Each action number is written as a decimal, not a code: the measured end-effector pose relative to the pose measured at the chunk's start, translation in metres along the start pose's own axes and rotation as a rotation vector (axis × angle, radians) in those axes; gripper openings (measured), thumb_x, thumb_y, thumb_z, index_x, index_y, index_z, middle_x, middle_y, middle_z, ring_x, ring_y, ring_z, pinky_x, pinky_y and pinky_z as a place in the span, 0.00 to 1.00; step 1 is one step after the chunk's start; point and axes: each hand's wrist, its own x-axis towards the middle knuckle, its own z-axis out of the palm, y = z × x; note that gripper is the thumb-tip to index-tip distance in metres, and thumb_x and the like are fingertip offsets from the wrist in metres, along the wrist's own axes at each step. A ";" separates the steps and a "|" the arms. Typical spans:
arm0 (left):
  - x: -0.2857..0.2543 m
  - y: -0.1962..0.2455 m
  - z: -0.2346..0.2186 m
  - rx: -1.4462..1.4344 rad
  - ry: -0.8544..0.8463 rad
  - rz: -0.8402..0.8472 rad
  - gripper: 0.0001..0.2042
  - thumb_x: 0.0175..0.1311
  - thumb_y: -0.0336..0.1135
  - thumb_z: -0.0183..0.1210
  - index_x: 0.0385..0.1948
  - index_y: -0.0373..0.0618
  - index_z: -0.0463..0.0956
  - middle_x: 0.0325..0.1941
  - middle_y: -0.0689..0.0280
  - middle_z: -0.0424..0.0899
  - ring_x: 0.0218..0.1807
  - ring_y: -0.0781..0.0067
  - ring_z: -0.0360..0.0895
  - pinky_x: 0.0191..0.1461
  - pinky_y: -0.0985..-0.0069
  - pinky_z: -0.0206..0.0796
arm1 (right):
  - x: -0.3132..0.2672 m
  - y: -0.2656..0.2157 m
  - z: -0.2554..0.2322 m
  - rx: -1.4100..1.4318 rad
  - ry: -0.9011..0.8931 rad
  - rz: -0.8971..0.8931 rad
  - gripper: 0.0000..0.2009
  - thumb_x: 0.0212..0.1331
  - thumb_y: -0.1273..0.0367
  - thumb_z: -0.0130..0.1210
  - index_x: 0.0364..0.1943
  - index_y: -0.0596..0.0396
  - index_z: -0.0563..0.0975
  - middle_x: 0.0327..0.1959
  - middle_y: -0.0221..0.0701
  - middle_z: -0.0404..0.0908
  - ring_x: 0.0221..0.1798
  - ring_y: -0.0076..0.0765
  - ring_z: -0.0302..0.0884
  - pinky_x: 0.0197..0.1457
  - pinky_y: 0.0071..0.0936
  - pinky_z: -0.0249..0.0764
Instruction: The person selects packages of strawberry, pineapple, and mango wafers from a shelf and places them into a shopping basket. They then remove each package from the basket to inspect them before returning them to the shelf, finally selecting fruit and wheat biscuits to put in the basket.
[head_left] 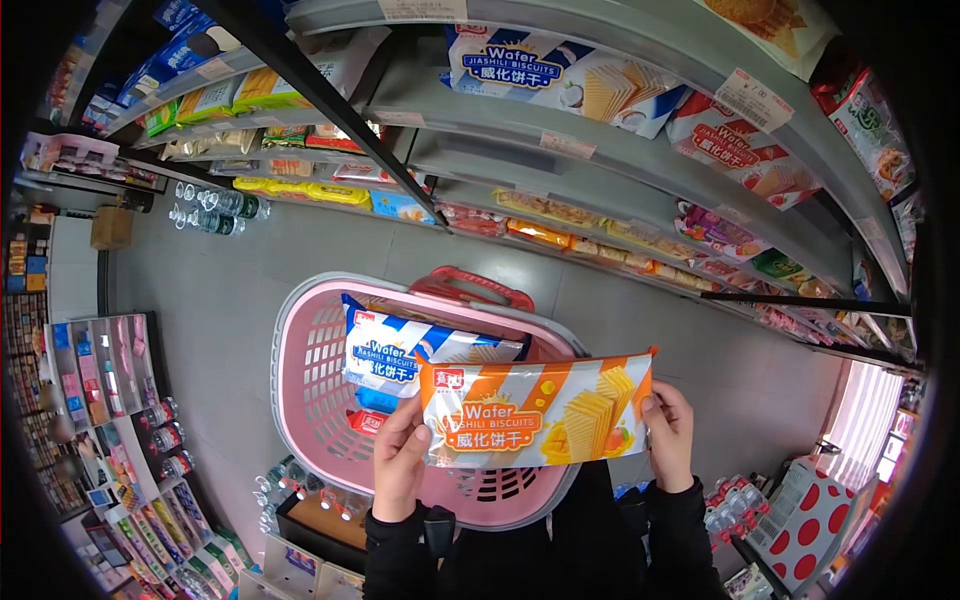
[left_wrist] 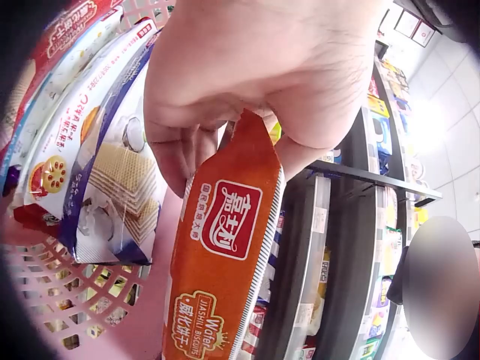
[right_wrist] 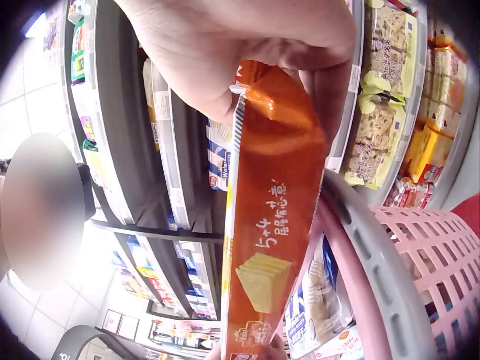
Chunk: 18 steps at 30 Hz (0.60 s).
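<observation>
Both hands hold an orange and white pack of wafer biscuits [head_left: 540, 410], one at each end, above the basket. My left hand [head_left: 400, 455] pinches its left end between thumb and fingers. At the other end, my right hand [head_left: 668, 430] grips the corner, thumb in front. Below lies a pink shopping basket [head_left: 325, 455] with a grey rim and a red handle. Inside it a blue and white wafer pack [head_left: 385, 350] rests near the top, with a bit of red packaging [head_left: 366, 421] beneath. The left wrist view shows several packs standing side by side in the basket.
Shelves of snacks [head_left: 560, 110] curve across the top, with blue wafer packs [head_left: 560, 78] and red wafer packs [head_left: 745, 150] on one tier. Water bottles [head_left: 225, 210] stand on the floor at left. A red-dotted box [head_left: 805, 525] sits at lower right.
</observation>
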 end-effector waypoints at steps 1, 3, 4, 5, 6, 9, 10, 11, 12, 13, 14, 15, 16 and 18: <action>-0.001 -0.001 -0.001 0.003 0.004 -0.003 0.22 0.56 0.29 0.51 0.53 0.33 0.60 0.52 0.59 0.68 0.54 0.70 0.64 0.57 0.76 0.52 | 0.000 0.000 0.000 0.002 -0.002 0.005 0.13 0.55 0.72 0.48 0.42 0.64 0.69 0.34 0.31 0.75 0.34 0.19 0.70 0.38 0.16 0.66; -0.001 -0.003 -0.001 0.019 -0.001 -0.022 0.21 0.56 0.27 0.50 0.53 0.33 0.60 0.53 0.59 0.67 0.54 0.71 0.64 0.57 0.77 0.51 | 0.000 -0.004 -0.001 0.000 -0.002 -0.001 0.13 0.55 0.72 0.48 0.42 0.64 0.69 0.35 0.32 0.75 0.35 0.19 0.70 0.39 0.16 0.66; -0.001 -0.003 -0.001 0.019 0.003 -0.027 0.21 0.56 0.27 0.50 0.53 0.33 0.60 0.53 0.59 0.67 0.54 0.71 0.64 0.57 0.77 0.51 | 0.000 -0.006 0.001 -0.003 0.002 0.025 0.12 0.54 0.71 0.48 0.42 0.63 0.70 0.34 0.30 0.75 0.36 0.20 0.70 0.41 0.17 0.64; -0.001 -0.003 0.000 0.017 0.006 -0.022 0.21 0.56 0.27 0.49 0.53 0.33 0.60 0.53 0.59 0.67 0.54 0.71 0.64 0.57 0.77 0.51 | 0.001 -0.006 0.001 -0.005 0.001 0.033 0.12 0.54 0.71 0.48 0.42 0.63 0.70 0.34 0.30 0.75 0.36 0.20 0.70 0.41 0.17 0.64; -0.001 -0.003 0.001 0.014 0.007 -0.018 0.21 0.56 0.26 0.49 0.53 0.33 0.60 0.54 0.59 0.66 0.55 0.71 0.63 0.57 0.77 0.51 | 0.002 -0.005 0.001 -0.005 -0.001 0.014 0.12 0.54 0.72 0.48 0.42 0.64 0.70 0.34 0.31 0.75 0.36 0.20 0.70 0.40 0.16 0.65; -0.002 -0.006 0.001 0.010 0.031 -0.018 0.21 0.56 0.26 0.48 0.53 0.34 0.60 0.53 0.59 0.67 0.55 0.71 0.63 0.57 0.77 0.51 | 0.003 -0.003 0.001 0.002 0.008 0.010 0.12 0.54 0.73 0.48 0.42 0.65 0.69 0.35 0.32 0.75 0.35 0.19 0.70 0.39 0.15 0.65; -0.003 -0.007 0.000 0.030 0.044 -0.003 0.21 0.56 0.28 0.50 0.53 0.34 0.60 0.53 0.59 0.67 0.55 0.71 0.63 0.58 0.76 0.51 | 0.003 -0.002 0.000 0.008 0.012 0.011 0.12 0.54 0.74 0.48 0.42 0.65 0.69 0.35 0.32 0.75 0.35 0.19 0.70 0.39 0.15 0.65; -0.003 -0.008 -0.001 0.027 0.038 -0.025 0.21 0.56 0.28 0.50 0.53 0.34 0.60 0.53 0.59 0.67 0.55 0.71 0.63 0.58 0.76 0.51 | 0.002 0.000 0.000 0.001 0.028 0.026 0.12 0.54 0.74 0.48 0.42 0.65 0.69 0.35 0.32 0.75 0.35 0.19 0.70 0.39 0.15 0.65; -0.003 -0.008 -0.003 0.033 0.040 -0.027 0.22 0.56 0.29 0.51 0.53 0.33 0.60 0.53 0.58 0.67 0.54 0.70 0.63 0.58 0.76 0.50 | 0.002 0.001 -0.001 0.019 0.016 0.013 0.12 0.54 0.75 0.48 0.42 0.65 0.69 0.35 0.32 0.75 0.36 0.19 0.70 0.39 0.15 0.65; -0.004 -0.009 -0.005 0.040 0.042 -0.028 0.23 0.56 0.31 0.52 0.53 0.33 0.60 0.53 0.58 0.67 0.54 0.70 0.63 0.58 0.75 0.50 | 0.002 0.002 -0.001 0.038 0.003 0.000 0.12 0.53 0.76 0.48 0.42 0.65 0.69 0.35 0.31 0.75 0.36 0.19 0.70 0.39 0.15 0.65; -0.005 -0.011 -0.007 0.051 0.052 -0.025 0.24 0.55 0.34 0.54 0.53 0.33 0.60 0.54 0.58 0.67 0.54 0.70 0.63 0.58 0.74 0.50 | 0.001 0.001 -0.002 0.047 -0.007 0.000 0.12 0.53 0.77 0.48 0.43 0.65 0.69 0.35 0.31 0.74 0.36 0.19 0.69 0.40 0.15 0.65; -0.007 -0.012 -0.007 0.048 0.045 -0.038 0.24 0.55 0.34 0.54 0.53 0.33 0.60 0.54 0.58 0.67 0.54 0.70 0.63 0.58 0.74 0.50 | -0.001 0.000 -0.002 0.042 0.004 0.006 0.12 0.53 0.77 0.48 0.43 0.65 0.69 0.35 0.31 0.74 0.36 0.19 0.69 0.40 0.15 0.65; -0.007 -0.012 -0.006 0.083 0.061 -0.005 0.24 0.55 0.35 0.54 0.52 0.33 0.60 0.51 0.59 0.69 0.52 0.71 0.66 0.55 0.76 0.55 | -0.002 0.000 -0.002 0.061 -0.004 0.005 0.12 0.53 0.77 0.47 0.43 0.65 0.68 0.35 0.31 0.74 0.36 0.19 0.70 0.40 0.15 0.66; -0.009 -0.011 0.001 0.112 0.104 0.028 0.24 0.55 0.36 0.55 0.51 0.34 0.61 0.49 0.60 0.71 0.50 0.72 0.69 0.52 0.77 0.59 | -0.005 -0.001 -0.006 0.081 -0.040 0.009 0.13 0.54 0.76 0.47 0.44 0.66 0.67 0.37 0.32 0.74 0.37 0.19 0.70 0.41 0.15 0.66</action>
